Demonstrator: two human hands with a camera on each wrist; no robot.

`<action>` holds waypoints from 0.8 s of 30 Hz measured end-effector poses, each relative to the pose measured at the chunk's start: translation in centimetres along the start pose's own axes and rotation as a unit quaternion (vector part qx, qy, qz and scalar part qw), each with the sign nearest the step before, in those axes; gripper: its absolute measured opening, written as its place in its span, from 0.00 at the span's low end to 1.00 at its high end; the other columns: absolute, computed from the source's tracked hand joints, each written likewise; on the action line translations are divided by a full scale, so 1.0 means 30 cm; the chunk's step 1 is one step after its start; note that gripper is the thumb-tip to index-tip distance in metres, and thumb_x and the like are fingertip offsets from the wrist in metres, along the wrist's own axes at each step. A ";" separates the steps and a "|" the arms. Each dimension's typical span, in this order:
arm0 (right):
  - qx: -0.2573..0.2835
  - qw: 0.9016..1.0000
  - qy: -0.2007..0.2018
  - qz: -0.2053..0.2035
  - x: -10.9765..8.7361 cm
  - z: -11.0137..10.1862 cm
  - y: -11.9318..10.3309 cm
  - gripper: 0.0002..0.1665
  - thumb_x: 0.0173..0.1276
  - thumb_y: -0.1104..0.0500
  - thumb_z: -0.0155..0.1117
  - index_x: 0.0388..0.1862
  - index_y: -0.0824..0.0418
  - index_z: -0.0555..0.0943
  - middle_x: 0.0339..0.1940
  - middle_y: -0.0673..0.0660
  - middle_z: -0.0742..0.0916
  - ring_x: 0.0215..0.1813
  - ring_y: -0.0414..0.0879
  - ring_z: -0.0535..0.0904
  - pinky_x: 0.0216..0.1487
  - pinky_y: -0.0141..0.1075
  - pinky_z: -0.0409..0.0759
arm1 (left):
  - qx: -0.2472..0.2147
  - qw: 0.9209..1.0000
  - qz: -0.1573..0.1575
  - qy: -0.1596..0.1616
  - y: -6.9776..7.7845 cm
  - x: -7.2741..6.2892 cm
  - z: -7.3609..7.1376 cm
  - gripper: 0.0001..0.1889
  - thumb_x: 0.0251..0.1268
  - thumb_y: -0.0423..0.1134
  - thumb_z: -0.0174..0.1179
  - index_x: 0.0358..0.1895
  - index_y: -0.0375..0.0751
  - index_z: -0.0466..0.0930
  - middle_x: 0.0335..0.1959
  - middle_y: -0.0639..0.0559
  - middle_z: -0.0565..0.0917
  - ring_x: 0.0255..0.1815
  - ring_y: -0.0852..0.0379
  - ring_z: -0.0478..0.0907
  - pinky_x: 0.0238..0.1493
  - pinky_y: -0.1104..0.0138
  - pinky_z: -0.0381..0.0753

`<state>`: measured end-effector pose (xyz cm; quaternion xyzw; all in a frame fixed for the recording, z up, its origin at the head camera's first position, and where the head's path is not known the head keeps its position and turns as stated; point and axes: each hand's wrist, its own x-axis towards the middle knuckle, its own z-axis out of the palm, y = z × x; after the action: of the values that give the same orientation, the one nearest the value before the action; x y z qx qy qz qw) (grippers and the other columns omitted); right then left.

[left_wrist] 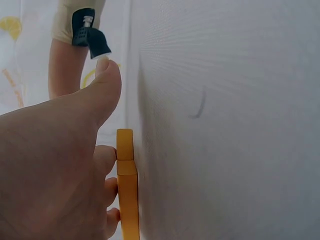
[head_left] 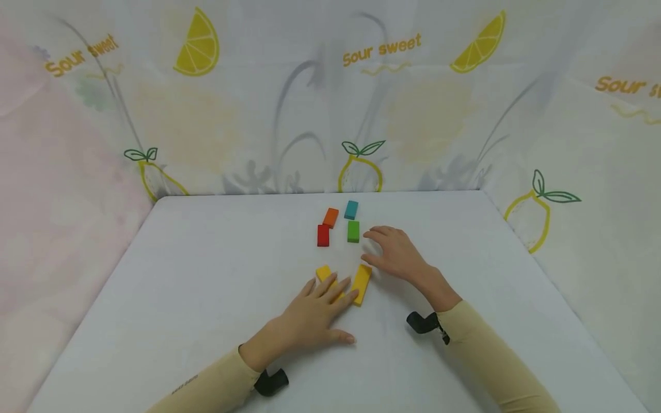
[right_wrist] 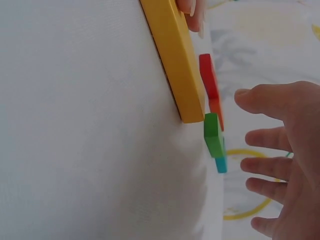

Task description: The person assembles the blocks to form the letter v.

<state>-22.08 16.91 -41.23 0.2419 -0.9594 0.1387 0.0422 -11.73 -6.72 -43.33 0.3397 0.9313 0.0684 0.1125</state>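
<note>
My left hand [head_left: 315,312] lies with spread, straight fingers over two yellow blocks, its fingertips touching them. The left yellow block [head_left: 323,272] is partly hidden under the fingers; the right yellow block [head_left: 362,281] slants beside it, its lower end at the index fingertip. Just up and right of that block, my right hand [head_left: 396,252] hovers with its fingers apart and holds nothing. Closest to its fingertips is a green block [head_left: 353,232]. In the right wrist view the thumb and fingers [right_wrist: 267,100] stand away from the blocks.
Behind the green block is a blue block [head_left: 352,210]. Left of these, a red block [head_left: 323,236] meets an orange block [head_left: 330,217] at its corner. All lie on a white table [head_left: 206,275], with a lemon-printed cloth [head_left: 248,115] hanging behind and at the sides.
</note>
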 end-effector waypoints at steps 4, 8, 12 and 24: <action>0.004 1.000 -0.003 0.003 0.006 0.003 0.003 0.31 0.67 0.44 0.66 0.64 0.59 0.78 0.66 0.61 0.80 0.69 0.59 0.74 0.71 0.58 0.67 | -0.003 1.000 0.004 -0.001 -0.001 -0.005 -0.001 0.47 0.60 0.79 0.43 0.80 0.64 0.46 0.83 0.57 0.45 0.84 0.47 0.38 0.78 0.39 0.47; 0.004 1.000 -0.010 0.009 0.015 0.004 0.004 0.31 0.67 0.44 0.66 0.64 0.59 0.78 0.66 0.61 0.80 0.70 0.59 0.73 0.72 0.58 0.66 | -0.001 1.000 0.007 -0.002 -0.004 -0.006 0.000 0.47 0.60 0.79 0.43 0.80 0.64 0.46 0.83 0.57 0.44 0.84 0.47 0.38 0.78 0.39 0.47; 0.005 1.000 -0.024 0.017 0.029 0.008 0.003 0.32 0.68 0.44 0.65 0.65 0.59 0.77 0.67 0.61 0.79 0.71 0.59 0.72 0.73 0.59 0.65 | 0.004 1.000 0.007 -0.002 -0.005 -0.009 0.002 0.47 0.60 0.79 0.43 0.80 0.64 0.45 0.83 0.57 0.44 0.84 0.47 0.38 0.77 0.38 0.47; 0.022 0.999 -0.046 0.014 0.079 0.014 -0.003 0.31 0.68 0.48 0.64 0.66 0.60 0.76 0.69 0.62 0.78 0.72 0.60 0.70 0.74 0.57 0.65 | 0.008 1.000 0.007 -0.003 -0.001 -0.011 -0.002 0.47 0.61 0.77 0.46 0.80 0.64 0.45 0.83 0.57 0.46 0.84 0.47 0.39 0.77 0.38 0.47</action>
<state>-24.14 15.63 -41.27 0.2353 -0.9604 0.1492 -0.0095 -11.54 -6.97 -43.23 0.3468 0.9292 0.0609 0.1124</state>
